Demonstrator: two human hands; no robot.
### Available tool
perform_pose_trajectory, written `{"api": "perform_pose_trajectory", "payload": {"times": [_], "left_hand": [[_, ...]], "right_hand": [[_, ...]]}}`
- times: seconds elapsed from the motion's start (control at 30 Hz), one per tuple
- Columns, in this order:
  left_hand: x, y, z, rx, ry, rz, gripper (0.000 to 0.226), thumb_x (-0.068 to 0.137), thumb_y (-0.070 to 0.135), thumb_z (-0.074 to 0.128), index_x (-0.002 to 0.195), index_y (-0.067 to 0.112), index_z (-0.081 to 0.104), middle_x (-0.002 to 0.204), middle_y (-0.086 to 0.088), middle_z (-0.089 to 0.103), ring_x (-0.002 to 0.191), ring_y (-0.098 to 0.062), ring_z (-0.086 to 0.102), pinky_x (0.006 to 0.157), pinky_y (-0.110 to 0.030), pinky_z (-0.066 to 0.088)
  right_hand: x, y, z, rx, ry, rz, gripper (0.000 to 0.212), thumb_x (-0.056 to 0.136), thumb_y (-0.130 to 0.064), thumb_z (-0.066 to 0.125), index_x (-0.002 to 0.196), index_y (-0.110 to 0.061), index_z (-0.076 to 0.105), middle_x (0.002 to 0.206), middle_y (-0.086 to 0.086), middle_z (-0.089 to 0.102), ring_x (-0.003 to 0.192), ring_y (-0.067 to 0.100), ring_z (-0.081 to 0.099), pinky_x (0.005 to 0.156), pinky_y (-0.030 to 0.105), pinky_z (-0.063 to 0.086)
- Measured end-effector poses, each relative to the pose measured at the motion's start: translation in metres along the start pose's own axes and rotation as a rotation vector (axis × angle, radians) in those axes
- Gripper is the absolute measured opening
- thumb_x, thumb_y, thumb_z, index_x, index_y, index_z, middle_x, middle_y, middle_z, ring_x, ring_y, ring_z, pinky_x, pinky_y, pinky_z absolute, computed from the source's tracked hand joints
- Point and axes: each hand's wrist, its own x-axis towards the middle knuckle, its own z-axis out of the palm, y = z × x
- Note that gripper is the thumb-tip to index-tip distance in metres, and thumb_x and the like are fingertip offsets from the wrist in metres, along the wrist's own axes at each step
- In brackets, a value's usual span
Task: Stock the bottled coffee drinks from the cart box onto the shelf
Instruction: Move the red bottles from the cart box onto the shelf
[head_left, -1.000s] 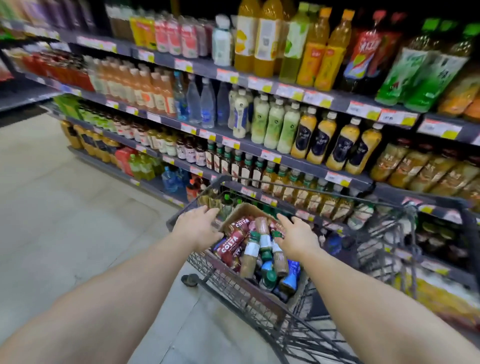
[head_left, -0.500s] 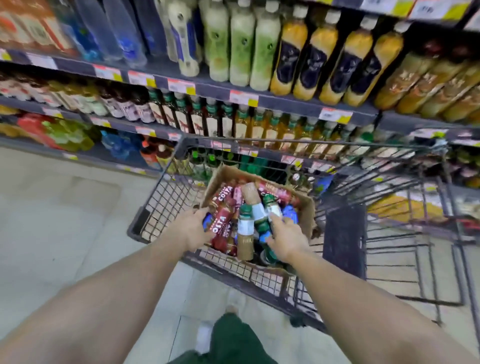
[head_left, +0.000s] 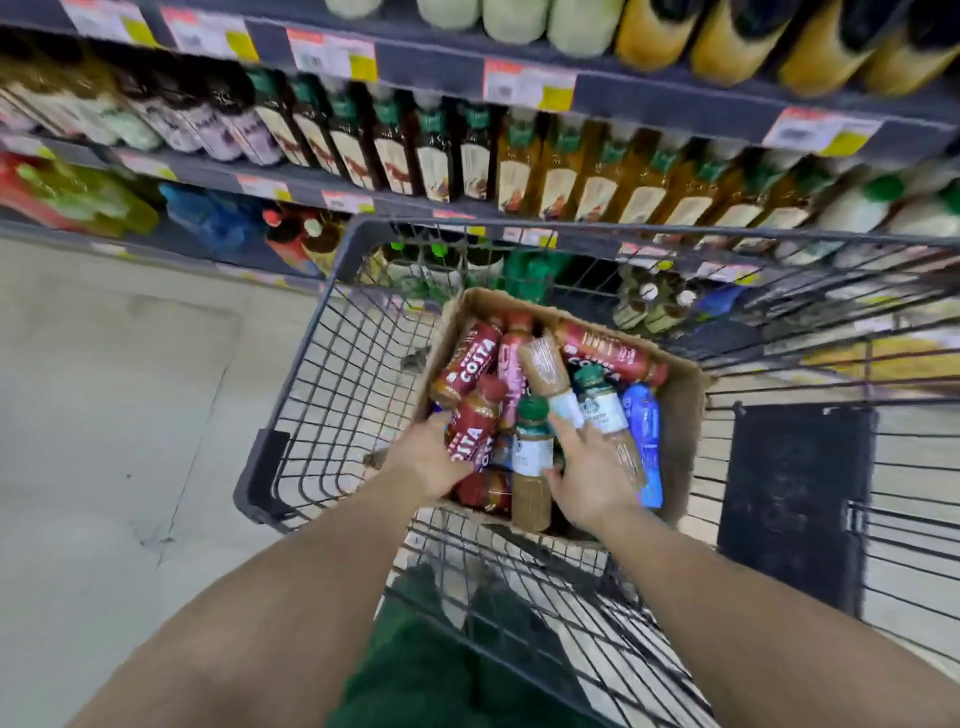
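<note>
Both hands in the cart box

Four red Costa bottles show — left hand grasps one; right hand wraps a green-capped bottle, one of two.

My left hand covers the base of a red Costa bottle, so my grip on it can't be judged. My right hand hides bottles beneath. Shelf price tags blur unreadably; the top-row bottles are cropped.
</note>
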Motion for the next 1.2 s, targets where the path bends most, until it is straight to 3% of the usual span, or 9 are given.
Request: {"api": "perform_pose_trajectory", "payload": {"times": [0.33,0.47,0.6,0.77,0.87,1.0,1.07,1.2], "left_hand": [[0.041,-0.016,0.022,0.046,-0.038,-0.111,0.073,0.083,0.038,0.071,0.142,0.011,0.037,0.133,-0.013,0.056,0.121,-0.031,0.055,0.100,-0.038,0.045],[0.035,-0.019,0.005,0.010,-0.038,-0.014,0.062,0.080,0.041,0.073,0.132,0.015,0.050,0.121,-0.007,0.064,0.109,-0.026,0.061,0.093,-0.038,0.050],[0.022,-0.016,-0.020,-0.220,-0.154,0.090,0.052,0.077,0.037,0.077,0.121,0.017,0.057,0.110,0.000,0.069,0.096,-0.016,0.066,0.090,-0.035,0.055],[0.007,0.002,-0.032,-0.371,-0.211,0.173,0.048,0.079,0.028,0.078,0.121,0.018,0.057,0.103,0.005,0.067,0.098,-0.015,0.067,0.091,-0.035,0.055],[0.005,0.008,-0.029,-0.393,-0.217,0.203,0.055,0.077,0.028,0.079,0.126,0.018,0.056,0.110,0.003,0.066,0.103,-0.014,0.065,0.094,-0.034,0.053],[0.005,0.008,-0.021,-0.444,-0.267,0.245,0.063,0.073,0.021,0.083,0.129,0.019,0.055,0.113,0.009,0.065,0.099,-0.006,0.064,0.093,-0.029,0.053],[0.012,0.001,-0.018,-0.387,-0.277,0.218,0.067,0.075,0.019,0.082,0.134,0.019,0.051,0.124,0.004,0.061,0.106,-0.010,0.061,0.094,-0.026,0.050],[0.030,-0.017,0.000,-0.112,-0.273,0.103,0.076,0.075,0.025,0.082,0.142,0.022,0.044,0.143,-0.003,0.051,0.128,-0.019,0.052,0.109,-0.033,0.041]], "right_hand": [[0.004,-0.022,0.016,0.202,0.153,0.056,0.059,0.092,-0.028,0.057,0.145,-0.023,0.032,0.136,0.010,0.043,0.120,0.030,0.048,0.097,0.040,0.046],[0.007,-0.039,0.013,0.281,0.153,0.045,0.055,0.091,-0.033,0.060,0.140,-0.021,0.038,0.131,0.008,0.048,0.116,0.027,0.053,0.092,0.039,0.048],[0.009,-0.060,0.003,0.432,0.119,0.038,0.063,0.087,-0.045,0.063,0.140,-0.023,0.040,0.123,0.002,0.054,0.104,0.017,0.056,0.081,0.030,0.047],[0.011,-0.070,-0.008,0.600,0.094,0.046,0.066,0.082,-0.046,0.069,0.136,-0.023,0.042,0.099,-0.010,0.057,0.091,0.010,0.058,0.068,0.022,0.041],[0.014,-0.068,-0.008,0.667,0.084,0.084,0.062,0.078,-0.044,0.074,0.128,-0.021,0.045,0.095,-0.014,0.060,0.091,0.009,0.061,0.069,0.019,0.045],[0.015,-0.056,-0.003,0.765,0.129,0.134,0.067,0.064,-0.054,0.078,0.119,-0.026,0.053,0.103,-0.009,0.069,0.094,0.013,0.067,0.082,0.040,0.058],[0.014,-0.047,-0.007,0.779,0.172,0.137,0.065,0.067,-0.049,0.079,0.121,-0.027,0.052,0.105,-0.010,0.069,0.094,0.010,0.067,0.082,0.038,0.057],[0.016,-0.022,-0.020,0.841,0.245,0.194,0.052,0.075,-0.040,0.078,0.120,-0.025,0.056,0.104,-0.010,0.069,0.095,0.010,0.067,0.085,0.029,0.053]]}}
